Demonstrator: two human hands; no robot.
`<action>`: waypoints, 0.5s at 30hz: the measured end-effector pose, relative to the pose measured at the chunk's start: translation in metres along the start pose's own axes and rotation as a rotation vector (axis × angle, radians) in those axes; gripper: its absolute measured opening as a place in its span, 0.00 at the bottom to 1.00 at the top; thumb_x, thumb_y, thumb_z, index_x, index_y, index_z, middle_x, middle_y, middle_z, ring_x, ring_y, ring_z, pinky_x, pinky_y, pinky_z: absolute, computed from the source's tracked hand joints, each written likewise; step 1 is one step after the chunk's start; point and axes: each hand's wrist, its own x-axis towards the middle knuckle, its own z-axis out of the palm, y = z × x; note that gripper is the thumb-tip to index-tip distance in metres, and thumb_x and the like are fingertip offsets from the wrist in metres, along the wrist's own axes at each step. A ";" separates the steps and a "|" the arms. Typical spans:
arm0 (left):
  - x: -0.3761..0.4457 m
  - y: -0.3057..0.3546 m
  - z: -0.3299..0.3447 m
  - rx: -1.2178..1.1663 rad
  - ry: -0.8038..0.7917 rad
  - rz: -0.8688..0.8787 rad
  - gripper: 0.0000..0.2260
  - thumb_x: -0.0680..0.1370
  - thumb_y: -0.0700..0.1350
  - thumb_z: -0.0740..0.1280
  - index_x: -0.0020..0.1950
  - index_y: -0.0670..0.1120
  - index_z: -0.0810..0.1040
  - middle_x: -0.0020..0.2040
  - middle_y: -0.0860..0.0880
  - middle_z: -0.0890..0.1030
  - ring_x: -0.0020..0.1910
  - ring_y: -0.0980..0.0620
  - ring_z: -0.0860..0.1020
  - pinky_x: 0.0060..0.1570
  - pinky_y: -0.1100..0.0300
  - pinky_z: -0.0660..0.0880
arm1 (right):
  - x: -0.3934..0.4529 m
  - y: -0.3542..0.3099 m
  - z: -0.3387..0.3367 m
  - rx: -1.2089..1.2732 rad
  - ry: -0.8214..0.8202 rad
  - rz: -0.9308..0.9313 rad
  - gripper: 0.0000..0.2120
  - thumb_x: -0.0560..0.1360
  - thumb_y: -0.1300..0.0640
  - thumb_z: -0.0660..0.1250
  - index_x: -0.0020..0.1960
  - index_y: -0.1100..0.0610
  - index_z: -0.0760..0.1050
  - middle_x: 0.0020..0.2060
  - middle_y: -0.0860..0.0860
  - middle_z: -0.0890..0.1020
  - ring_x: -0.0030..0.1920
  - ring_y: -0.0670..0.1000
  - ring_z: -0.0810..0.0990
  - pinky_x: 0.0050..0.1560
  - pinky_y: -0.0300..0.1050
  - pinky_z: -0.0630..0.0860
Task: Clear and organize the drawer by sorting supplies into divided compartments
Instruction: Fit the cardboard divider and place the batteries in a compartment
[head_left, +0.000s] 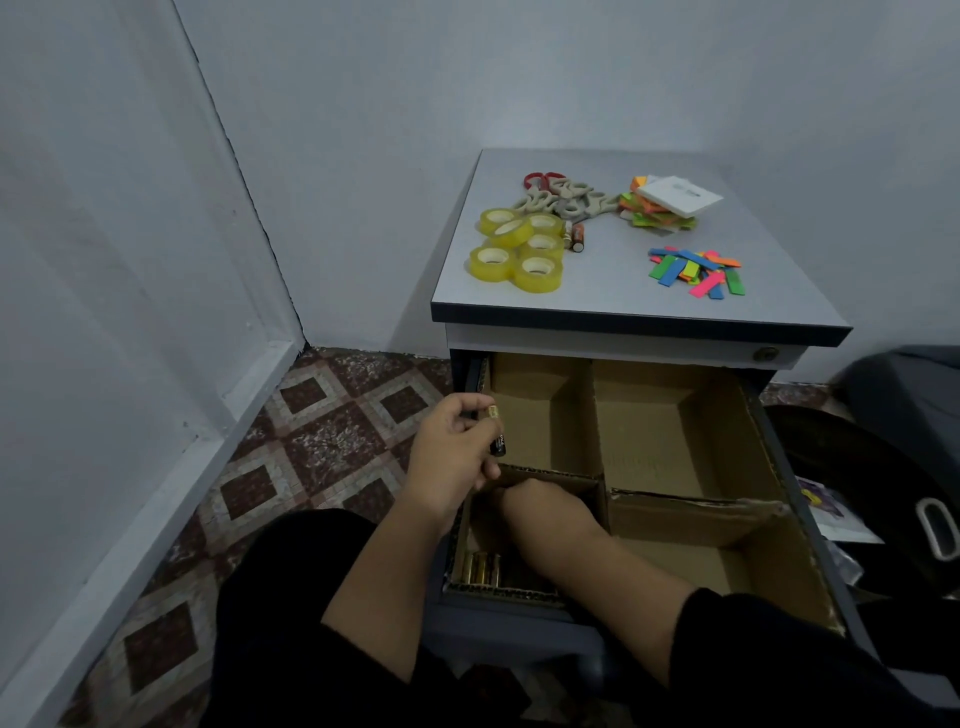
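The open drawer (779, 452) holds a cardboard divider with several compartments. My left hand (449, 457) hovers over its left edge and grips a black and gold battery (496, 434). My right hand (545, 512) reaches down into the near left compartment, its fingers hidden behind the divider wall. Gold batteries (480, 569) lie in that compartment's near corner. On the cabinet top (613, 291) sit yellow tape rolls (519, 249), scissors (558, 197), two batteries (574, 236), a stack of sticky notes (667, 205) and coloured strips (696, 270).
A blue-grey wall stands behind and to the left. Patterned floor tiles (311, 447) lie left of the cabinet. A dark bag (883, 467) with a white handle (935, 527) sits to the right of the drawer.
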 end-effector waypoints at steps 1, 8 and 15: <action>0.000 0.000 -0.001 0.005 0.003 -0.003 0.08 0.78 0.38 0.64 0.57 0.44 0.75 0.39 0.49 0.78 0.23 0.56 0.71 0.20 0.64 0.63 | -0.001 0.001 -0.002 0.019 0.007 -0.002 0.16 0.78 0.65 0.59 0.65 0.56 0.73 0.56 0.56 0.79 0.55 0.57 0.79 0.52 0.51 0.78; 0.003 -0.002 -0.001 0.033 0.002 0.015 0.07 0.79 0.38 0.64 0.55 0.46 0.75 0.41 0.48 0.78 0.23 0.56 0.71 0.21 0.64 0.64 | -0.024 0.014 -0.024 -0.248 -0.059 0.018 0.12 0.77 0.61 0.63 0.60 0.57 0.76 0.54 0.54 0.79 0.54 0.56 0.79 0.46 0.47 0.74; 0.001 -0.005 0.000 0.072 0.000 0.021 0.07 0.78 0.38 0.64 0.55 0.46 0.75 0.42 0.48 0.78 0.23 0.55 0.72 0.21 0.64 0.65 | -0.020 0.008 -0.004 -0.544 -0.193 -0.094 0.20 0.80 0.63 0.59 0.71 0.62 0.66 0.63 0.57 0.75 0.61 0.58 0.76 0.53 0.50 0.74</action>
